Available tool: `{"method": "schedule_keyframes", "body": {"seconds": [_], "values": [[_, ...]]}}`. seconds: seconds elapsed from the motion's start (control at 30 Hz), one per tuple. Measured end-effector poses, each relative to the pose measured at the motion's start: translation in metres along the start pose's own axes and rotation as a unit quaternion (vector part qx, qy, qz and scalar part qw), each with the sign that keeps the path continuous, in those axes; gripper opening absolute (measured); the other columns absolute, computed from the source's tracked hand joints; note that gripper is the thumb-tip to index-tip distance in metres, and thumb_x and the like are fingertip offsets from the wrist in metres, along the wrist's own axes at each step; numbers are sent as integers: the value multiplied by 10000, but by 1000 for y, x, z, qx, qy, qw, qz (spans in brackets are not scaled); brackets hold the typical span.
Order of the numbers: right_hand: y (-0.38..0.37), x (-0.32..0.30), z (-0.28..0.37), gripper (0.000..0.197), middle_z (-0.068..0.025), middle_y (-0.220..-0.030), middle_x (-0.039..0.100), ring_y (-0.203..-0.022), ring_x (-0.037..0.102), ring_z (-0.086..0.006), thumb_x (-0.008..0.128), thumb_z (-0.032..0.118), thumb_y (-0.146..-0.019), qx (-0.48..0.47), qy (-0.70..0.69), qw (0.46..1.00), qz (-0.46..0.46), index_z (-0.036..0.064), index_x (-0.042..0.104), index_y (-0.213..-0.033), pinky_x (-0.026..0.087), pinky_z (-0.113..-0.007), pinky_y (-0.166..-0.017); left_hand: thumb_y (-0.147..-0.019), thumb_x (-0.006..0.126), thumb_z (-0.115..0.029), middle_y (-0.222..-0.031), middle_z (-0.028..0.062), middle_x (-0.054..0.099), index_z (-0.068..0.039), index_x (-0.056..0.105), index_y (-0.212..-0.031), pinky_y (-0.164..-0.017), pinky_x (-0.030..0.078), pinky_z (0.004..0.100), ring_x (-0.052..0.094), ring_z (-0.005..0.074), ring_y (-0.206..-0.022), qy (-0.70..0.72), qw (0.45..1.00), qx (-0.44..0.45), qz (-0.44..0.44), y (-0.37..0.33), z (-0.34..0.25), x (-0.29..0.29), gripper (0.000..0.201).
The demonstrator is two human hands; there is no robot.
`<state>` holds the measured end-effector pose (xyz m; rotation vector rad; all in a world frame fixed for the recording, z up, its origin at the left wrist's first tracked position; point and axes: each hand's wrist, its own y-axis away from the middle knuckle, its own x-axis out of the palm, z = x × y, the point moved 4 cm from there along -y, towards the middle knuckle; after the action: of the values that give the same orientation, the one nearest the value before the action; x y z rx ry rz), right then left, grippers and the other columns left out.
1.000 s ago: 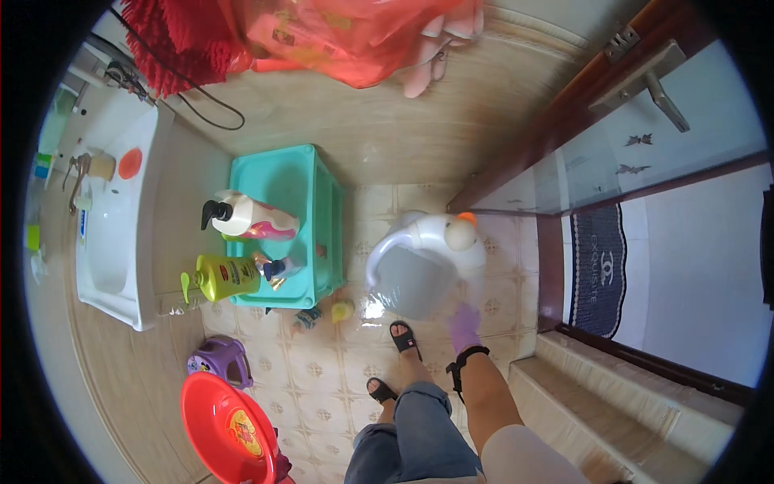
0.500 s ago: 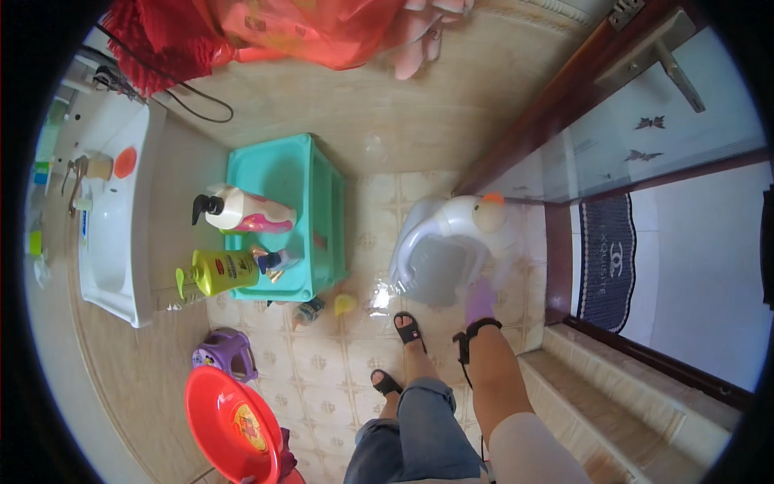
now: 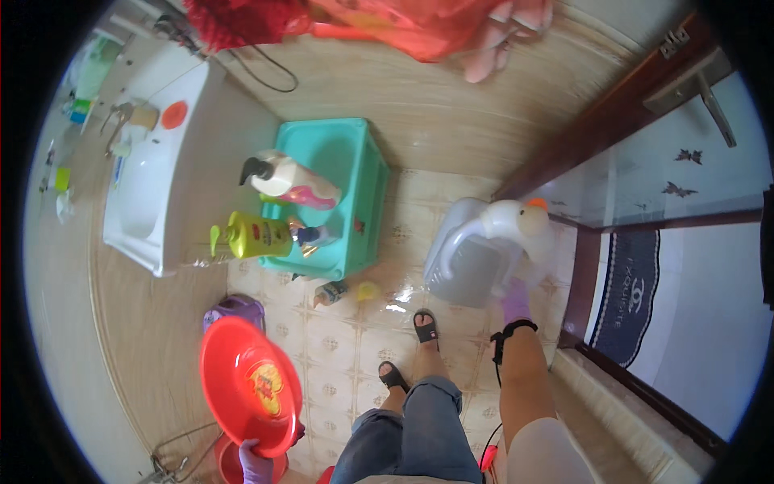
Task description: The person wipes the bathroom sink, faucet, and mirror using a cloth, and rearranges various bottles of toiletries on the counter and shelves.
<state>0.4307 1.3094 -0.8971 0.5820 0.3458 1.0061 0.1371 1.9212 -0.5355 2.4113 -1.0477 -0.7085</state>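
My left hand point(image 3: 256, 465), in a lilac glove, grips the near rim of a round red basin point(image 3: 226, 367) with a yellow picture on its bottom. The basin is tilted, its inside turned up towards me. At the right, my right hand point(image 3: 516, 302), also gloved in lilac, is at the near right side of a grey tub-like seat point(image 3: 472, 274) with a white duck-shaped head point(image 3: 516, 219) and an orange beak. Its fingers are blurred and partly hidden, so their hold cannot be made out. The seat stands on the wet tiled floor.
A turquoise shelf unit point(image 3: 367, 202) carries a white-and-pink pump bottle point(image 3: 294, 181) and a yellow-green one point(image 3: 258, 236). Beside it is a white washbasin point(image 3: 173, 218). A purple stool point(image 3: 242, 309) and a red bucket point(image 3: 230, 460) stand near the red basin. The glass door point(image 3: 645, 161) is open.
My left hand has come into view on the red basin, which has shifted up and away, uncovering the red bucket. The whole view has swung left. My right hand stays by the duck-headed seat.
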Motion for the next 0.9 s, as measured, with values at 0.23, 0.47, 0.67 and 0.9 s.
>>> {"method": "schedule_keyframes", "body": {"seconds": [0.23, 0.47, 0.67, 0.9], "values": [[145, 53, 77, 533, -106, -1031, 490, -990, 471, -194, 609, 334, -784, -155, 448, 880, -28, 35, 428, -1187, 450, -356, -739, -640, 504, -20, -875, 61, 552, -77, 520, -766, -846, 465, 382, 551, 226, -841, 137, 989, -56, 10, 11, -16, 6, 139], [366, 132, 130, 579, -87, -1294, 384, -1123, 444, -183, 506, 392, -854, 278, 24, 885, 372, 86, 315, -1306, 403, -359, -884, -649, 534, 4, -777, 61, 582, -25, 575, -848, -658, 487, 311, 579, 194, -706, 88, 988, -123, 41, 34, -51, 80, 205], [364, 86, 129, 390, -86, -1111, 558, -975, 567, -210, 546, 171, -820, 231, 3, 927, 295, 37, 467, -1177, 474, -355, -823, -789, 637, -187, -883, 53, 613, -34, 568, -978, -633, 490, 260, 594, 141, -736, -4, 979, -101, 174, 57, -106, 175, 253], [334, 85, 171, 390, -58, -1038, 577, -925, 566, -190, 594, 186, -754, 187, -26, 969, 158, 72, 508, -1117, 470, -362, -791, -851, 575, -194, -902, 31, 590, -29, 562, -1054, -675, 480, 236, 563, 114, -776, 125, 973, -79, 180, 58, -109, 157, 261]]}}
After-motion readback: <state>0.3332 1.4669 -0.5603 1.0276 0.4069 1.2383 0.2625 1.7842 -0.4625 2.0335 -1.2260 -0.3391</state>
